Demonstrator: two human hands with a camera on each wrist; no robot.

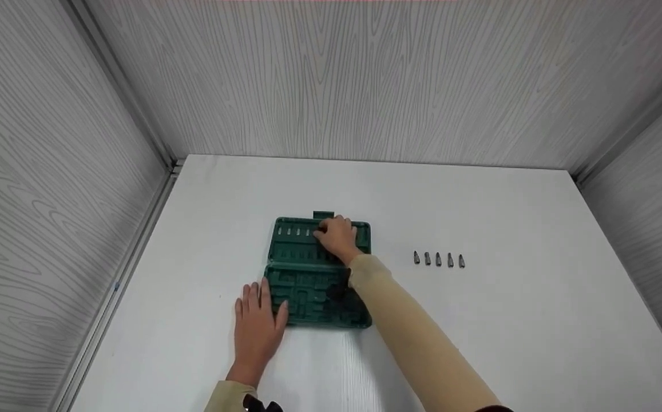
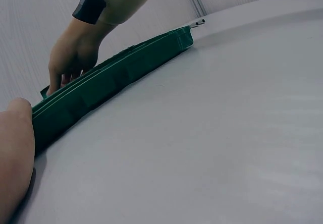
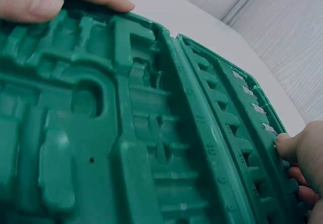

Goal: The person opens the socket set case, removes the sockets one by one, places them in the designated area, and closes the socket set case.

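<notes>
A green plastic bit case [image 1: 317,325] lies unfolded on the white table. My left hand [image 1: 257,329] rests at its near left corner, fingers straight, thumb along the near edge; the left fingers [image 3: 30,2] overlap the case rim in the right wrist view. My right hand [image 1: 339,237] is over the far half, thumb and fingers bent down at the row of slots. It pinches a small screwdriver bit there, mostly hidden by the thumb [image 3: 287,146]. Several silver bits [image 3: 260,109] sit in the slots just left of this hand.
Several loose screwdriver bits [image 1: 438,259] stand in a row on the table [image 1: 525,320] to the right of the case. A green latch [image 1: 323,214] sticks out from the far edge. Grey wood-grain panels [image 1: 331,80] enclose the table at the back and sides.
</notes>
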